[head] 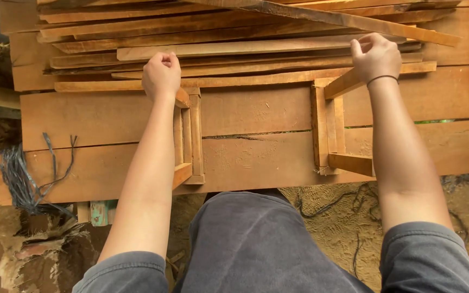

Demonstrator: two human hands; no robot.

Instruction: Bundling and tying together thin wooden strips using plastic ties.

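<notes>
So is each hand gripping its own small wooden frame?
Yes, the left hand grips the top of the left wooden frame, and the right hand grips the right wooden frame.

A single view from a camera worn on the person's head. It looks steeply down and forward, close in, along both forearms to the left hand [161, 75] and right hand [376, 56]. The wide plank surface [256, 163] fills the middle; its near edge crosses the lower third, with sandy ground [327, 217] below.
</notes>
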